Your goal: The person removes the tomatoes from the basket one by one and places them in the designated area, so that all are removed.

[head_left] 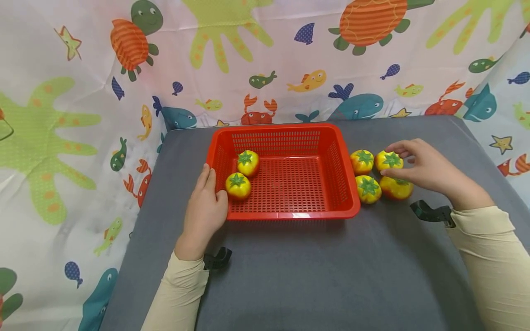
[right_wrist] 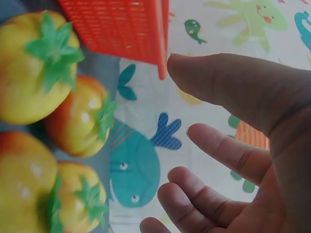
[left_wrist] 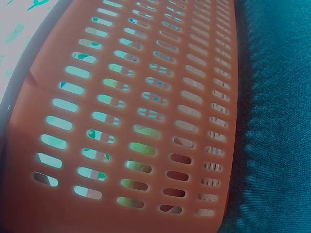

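Observation:
My left hand point(head_left: 203, 209) touches the left side of a red plastic basket point(head_left: 290, 215), its fingers fairly straight along the rim. Inside the basket's left end sit two yellow-and-red toy tomatoes, one farther back point(head_left: 249, 166) and one in front point(head_left: 238, 187). Above a group of several similar fruits right of the basket hovers my right hand point(head_left: 426, 165), thumb and fingers spread with nothing between them. Nearest to its fingertips is the back right tomato point(head_left: 388, 161); the front right tomato point(head_left: 396, 189) is partly covered by the hand. Slotted basket wall point(left_wrist: 160, 116) fills much of the left wrist view.
Two more tomatoes, a back one point(head_left: 362, 161) and a front one point(head_left: 368, 191), stand close against the basket's right side. Grey cloth point(head_left: 281, 271) covers the table. A curtain point(head_left: 265, 59) printed with sea animals hangs behind and along the sides.

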Demonstrator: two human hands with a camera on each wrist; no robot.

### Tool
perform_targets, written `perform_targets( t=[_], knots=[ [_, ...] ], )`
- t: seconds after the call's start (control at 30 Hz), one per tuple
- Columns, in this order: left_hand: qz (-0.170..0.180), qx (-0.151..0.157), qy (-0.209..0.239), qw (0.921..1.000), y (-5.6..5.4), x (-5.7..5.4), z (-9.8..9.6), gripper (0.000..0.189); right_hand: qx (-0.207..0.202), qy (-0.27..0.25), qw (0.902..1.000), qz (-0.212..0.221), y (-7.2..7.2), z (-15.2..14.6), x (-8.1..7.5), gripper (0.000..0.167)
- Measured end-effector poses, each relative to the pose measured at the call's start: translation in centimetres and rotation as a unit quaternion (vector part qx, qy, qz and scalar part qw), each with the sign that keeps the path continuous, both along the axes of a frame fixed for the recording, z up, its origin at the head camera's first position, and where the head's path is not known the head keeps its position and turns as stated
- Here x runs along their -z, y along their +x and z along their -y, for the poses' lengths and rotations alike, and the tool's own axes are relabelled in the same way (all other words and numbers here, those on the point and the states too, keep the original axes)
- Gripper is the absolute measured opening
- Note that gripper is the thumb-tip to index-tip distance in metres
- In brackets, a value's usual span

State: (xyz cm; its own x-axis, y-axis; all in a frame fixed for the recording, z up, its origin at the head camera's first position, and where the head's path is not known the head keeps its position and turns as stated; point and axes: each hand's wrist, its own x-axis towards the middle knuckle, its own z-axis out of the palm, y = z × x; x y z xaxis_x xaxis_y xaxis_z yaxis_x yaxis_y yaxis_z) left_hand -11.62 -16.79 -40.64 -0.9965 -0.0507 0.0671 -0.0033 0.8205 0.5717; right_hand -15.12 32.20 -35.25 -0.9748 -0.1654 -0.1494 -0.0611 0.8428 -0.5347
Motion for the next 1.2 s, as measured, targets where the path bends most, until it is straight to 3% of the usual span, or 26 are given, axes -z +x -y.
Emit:
perform_targets(
  t=[0.43, 1.2],
  knots=[
    [0.007, -0.006, 0.006, 0.9999, 0.1, 0.2, 0.1, 0.069, -0.035, -0.024, 0.9991, 0.005, -2.7, 4.5, -1.4, 0.063],
    [0.012, -0.005, 0.003, 0.9999, 0.1, -0.1, 0.1, 0.069, -0.093, -0.03, 0.9952, 0.001, -5.3, 11.9, -2.5, 0.056]
  ],
)
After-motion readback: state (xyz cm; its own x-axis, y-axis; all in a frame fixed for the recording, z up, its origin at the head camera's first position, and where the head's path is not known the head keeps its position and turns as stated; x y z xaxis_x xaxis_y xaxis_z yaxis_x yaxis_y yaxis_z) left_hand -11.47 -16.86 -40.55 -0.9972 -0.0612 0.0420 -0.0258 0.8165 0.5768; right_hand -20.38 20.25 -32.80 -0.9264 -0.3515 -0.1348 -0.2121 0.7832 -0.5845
